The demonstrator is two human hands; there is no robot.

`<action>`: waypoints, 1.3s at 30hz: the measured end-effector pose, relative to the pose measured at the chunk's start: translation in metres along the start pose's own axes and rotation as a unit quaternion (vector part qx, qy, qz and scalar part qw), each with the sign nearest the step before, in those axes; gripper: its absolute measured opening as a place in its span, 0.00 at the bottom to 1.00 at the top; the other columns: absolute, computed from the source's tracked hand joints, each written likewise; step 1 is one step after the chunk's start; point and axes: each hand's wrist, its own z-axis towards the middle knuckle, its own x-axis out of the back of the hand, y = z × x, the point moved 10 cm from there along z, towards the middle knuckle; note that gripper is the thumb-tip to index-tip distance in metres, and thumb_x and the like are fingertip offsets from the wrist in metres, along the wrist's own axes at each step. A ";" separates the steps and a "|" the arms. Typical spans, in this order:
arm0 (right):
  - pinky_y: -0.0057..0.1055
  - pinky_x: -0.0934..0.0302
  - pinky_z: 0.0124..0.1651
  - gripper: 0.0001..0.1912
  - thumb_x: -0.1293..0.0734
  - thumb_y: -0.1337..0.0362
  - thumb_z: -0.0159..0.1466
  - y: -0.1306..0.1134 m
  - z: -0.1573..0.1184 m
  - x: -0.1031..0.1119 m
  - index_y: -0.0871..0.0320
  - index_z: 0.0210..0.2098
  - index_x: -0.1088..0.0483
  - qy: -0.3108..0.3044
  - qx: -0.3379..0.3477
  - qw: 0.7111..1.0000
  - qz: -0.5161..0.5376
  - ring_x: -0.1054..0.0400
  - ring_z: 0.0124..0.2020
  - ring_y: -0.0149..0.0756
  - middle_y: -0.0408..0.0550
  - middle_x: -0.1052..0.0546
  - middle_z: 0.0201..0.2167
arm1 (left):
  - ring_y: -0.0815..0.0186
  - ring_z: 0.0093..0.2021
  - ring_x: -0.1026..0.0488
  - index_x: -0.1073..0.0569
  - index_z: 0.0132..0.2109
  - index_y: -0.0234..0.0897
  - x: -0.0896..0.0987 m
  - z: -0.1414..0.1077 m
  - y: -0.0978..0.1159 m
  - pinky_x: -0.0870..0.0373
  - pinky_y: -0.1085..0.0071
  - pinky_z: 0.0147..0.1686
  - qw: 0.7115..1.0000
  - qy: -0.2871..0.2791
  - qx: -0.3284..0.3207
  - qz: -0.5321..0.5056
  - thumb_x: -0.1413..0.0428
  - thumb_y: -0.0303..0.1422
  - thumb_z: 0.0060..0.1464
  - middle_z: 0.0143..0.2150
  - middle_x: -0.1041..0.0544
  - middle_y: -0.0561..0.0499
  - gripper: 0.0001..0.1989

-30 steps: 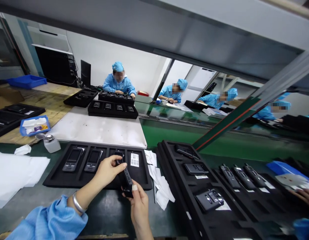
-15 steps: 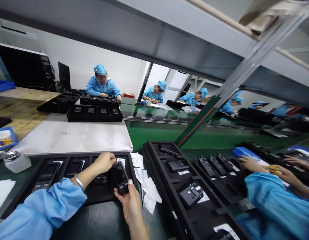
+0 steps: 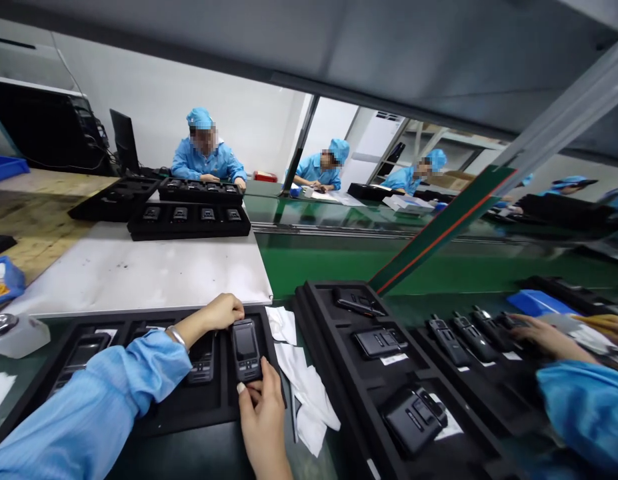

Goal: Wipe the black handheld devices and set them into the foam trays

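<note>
A black handheld device (image 3: 247,350) with a screen and buttons lies face up in the rightmost compartment of a black foam tray (image 3: 189,417). Fingers bent and together, my left hand (image 3: 223,311) holds its top end; the fingertips are partly hidden. My right hand (image 3: 263,403) grips the lower end between thumb and fingers. Just left of it, another handheld device (image 3: 203,360) sits in its compartment, partly covered by my left forearm. One more handheld device (image 3: 86,353) rests at the tray's left end, partly behind my sleeve.
Crumpled white wipes (image 3: 306,390) lie right of the tray. Beyond them stand stacked foam trays (image 3: 359,400) with more devices. A co-worker's hand (image 3: 549,333) reaches over another tray at right. A dispenser bottle (image 3: 23,337) stands at left, and a slanted post (image 3: 443,227) crosses the bench.
The device has gone from tilted above the tray to lying in the right compartment. Both hands moved with it, and my right hand now grips its lower end. The view has shifted slightly.
</note>
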 end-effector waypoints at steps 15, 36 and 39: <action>0.39 0.27 0.47 0.24 0.34 0.62 0.63 -0.006 0.002 0.000 0.58 0.58 0.29 0.000 -0.020 0.999 0.028 0.26 0.42 0.40 0.60 0.33 0.61 | 0.59 0.44 0.23 0.23 0.46 0.33 0.007 0.006 0.018 0.30 0.60 0.51 0.990 0.064 -0.068 0.102 0.44 0.32 0.62 0.43 0.20 0.45 0.09; 0.31 0.40 0.37 0.15 0.35 0.61 0.60 -0.004 0.030 0.111 0.58 0.43 0.21 0.041 0.002 0.944 -0.326 0.29 0.34 0.37 0.53 0.23 0.44 | 0.56 0.49 0.22 0.21 0.49 0.55 -0.073 -0.222 -0.006 0.27 0.63 0.52 0.988 0.054 -0.145 0.012 0.52 0.36 0.65 0.50 0.19 0.52 0.15; 0.29 0.45 0.33 0.08 0.32 0.61 0.58 -0.009 0.055 0.094 0.59 0.29 0.22 0.024 0.007 0.952 -0.305 0.32 0.28 0.31 0.46 0.25 0.31 | 0.55 0.48 0.22 0.22 0.49 0.60 -0.078 -0.239 -0.024 0.25 0.62 0.51 0.988 0.083 -0.125 -0.023 0.51 0.37 0.64 0.48 0.19 0.54 0.16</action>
